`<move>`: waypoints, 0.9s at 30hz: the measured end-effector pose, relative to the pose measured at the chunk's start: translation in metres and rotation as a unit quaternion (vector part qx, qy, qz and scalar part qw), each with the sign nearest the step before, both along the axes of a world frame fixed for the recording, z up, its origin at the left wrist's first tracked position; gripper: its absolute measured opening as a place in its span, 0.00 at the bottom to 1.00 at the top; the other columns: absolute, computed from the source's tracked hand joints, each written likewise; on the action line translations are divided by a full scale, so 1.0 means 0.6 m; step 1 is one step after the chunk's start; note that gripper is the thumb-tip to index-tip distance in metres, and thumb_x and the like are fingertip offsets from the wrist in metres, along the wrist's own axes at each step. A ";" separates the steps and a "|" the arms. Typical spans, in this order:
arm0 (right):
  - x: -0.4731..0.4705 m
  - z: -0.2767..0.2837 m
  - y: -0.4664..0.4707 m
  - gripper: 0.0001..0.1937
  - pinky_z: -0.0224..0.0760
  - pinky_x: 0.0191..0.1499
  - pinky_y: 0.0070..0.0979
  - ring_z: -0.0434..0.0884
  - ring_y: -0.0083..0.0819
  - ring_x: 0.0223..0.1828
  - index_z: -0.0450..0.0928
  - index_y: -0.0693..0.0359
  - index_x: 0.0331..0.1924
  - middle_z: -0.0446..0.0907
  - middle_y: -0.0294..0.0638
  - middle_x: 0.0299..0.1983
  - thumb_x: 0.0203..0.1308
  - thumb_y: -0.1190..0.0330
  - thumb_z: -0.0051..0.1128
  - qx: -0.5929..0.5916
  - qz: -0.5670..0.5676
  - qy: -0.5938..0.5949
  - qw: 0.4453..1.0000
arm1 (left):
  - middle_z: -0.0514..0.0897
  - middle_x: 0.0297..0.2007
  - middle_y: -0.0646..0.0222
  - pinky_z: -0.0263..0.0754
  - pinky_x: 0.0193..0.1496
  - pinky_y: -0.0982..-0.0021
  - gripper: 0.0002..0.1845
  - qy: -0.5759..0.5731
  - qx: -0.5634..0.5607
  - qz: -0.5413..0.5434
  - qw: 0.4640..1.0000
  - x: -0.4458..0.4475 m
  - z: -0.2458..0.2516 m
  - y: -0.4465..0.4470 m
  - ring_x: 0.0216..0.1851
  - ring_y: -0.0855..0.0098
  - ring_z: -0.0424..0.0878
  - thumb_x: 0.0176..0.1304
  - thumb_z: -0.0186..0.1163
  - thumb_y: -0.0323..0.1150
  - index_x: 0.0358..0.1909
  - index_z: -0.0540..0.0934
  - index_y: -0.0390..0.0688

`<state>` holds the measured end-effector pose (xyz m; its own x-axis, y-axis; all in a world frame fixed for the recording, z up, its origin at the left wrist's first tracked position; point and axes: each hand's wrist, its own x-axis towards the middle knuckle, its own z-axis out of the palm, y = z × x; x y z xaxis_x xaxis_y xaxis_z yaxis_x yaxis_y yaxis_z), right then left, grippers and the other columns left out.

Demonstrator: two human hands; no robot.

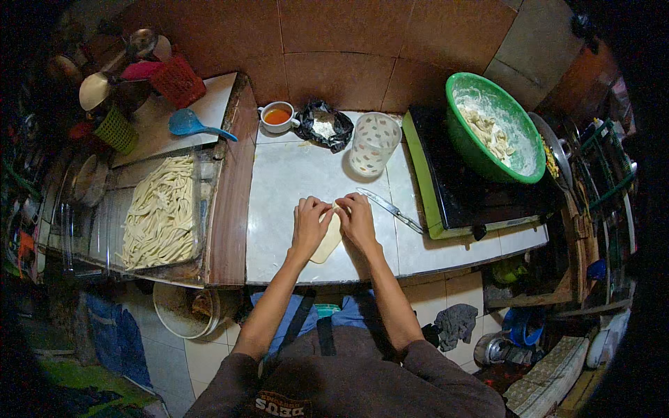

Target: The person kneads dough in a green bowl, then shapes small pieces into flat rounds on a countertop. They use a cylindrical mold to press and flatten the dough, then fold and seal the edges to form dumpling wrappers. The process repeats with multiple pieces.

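Note:
A flat piece of pale dough [328, 244] lies on the white tiled counter [274, 183]. My left hand [311, 222] and my right hand [358, 219] meet at its far end, each pinching the dough between thumb and fingers. The near end rests on the tile between my wrists. Just right of my right hand lies a knife [384, 202], its blade towards my fingers. Beyond it stands a translucent patterned plastic container [374, 145]. My fingertips hide the dough's far edge.
At left, a clear tray [196, 209] holds many dough strips [159, 214]. A cup of orange-brown liquid [277, 116] and a black plastic bag of white powder [325, 127] stand by the wall. A green basin [454, 125] with dough sits on the black stove [439, 172]. A blue ladle [191, 123] lies upper left.

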<state>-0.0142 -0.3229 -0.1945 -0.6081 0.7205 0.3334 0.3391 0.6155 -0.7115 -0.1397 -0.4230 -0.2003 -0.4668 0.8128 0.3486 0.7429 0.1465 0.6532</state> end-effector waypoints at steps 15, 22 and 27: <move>0.005 -0.007 -0.032 0.20 0.71 0.61 0.40 0.77 0.50 0.55 0.82 0.64 0.60 0.82 0.50 0.50 0.63 0.77 0.66 0.009 -0.018 0.063 0.998 | 0.83 0.45 0.60 0.72 0.58 0.58 0.16 -0.033 -0.008 -0.057 0.998 -0.032 0.005 -0.002 0.50 0.57 0.79 0.66 0.69 0.35 0.52 0.89 0.41; 0.014 0.004 -0.019 0.30 0.73 0.59 0.41 0.79 0.47 0.52 0.76 0.62 0.68 0.84 0.50 0.47 0.59 0.77 0.67 0.007 -0.092 -0.053 0.994 | 0.84 0.39 0.62 0.74 0.55 0.59 0.11 -0.059 -0.021 -0.100 0.993 -0.051 0.019 0.011 0.48 0.59 0.79 0.67 0.68 0.34 0.45 0.88 0.39; 0.035 0.020 -0.031 0.24 0.75 0.58 0.41 0.83 0.46 0.49 0.78 0.61 0.64 0.83 0.50 0.46 0.62 0.81 0.60 -0.136 0.052 0.120 0.982 | 0.85 0.46 0.57 0.76 0.57 0.61 0.10 -0.208 -0.037 -0.112 0.971 -0.060 0.027 0.000 0.51 0.58 0.82 0.70 0.62 0.28 0.49 0.85 0.36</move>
<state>0.0065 -0.3417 -0.1823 -0.6101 0.7412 0.2799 0.0868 0.4138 -0.9062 -0.1757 -0.4229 -0.1842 -0.3626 0.9261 0.1046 0.4351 0.0689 0.8977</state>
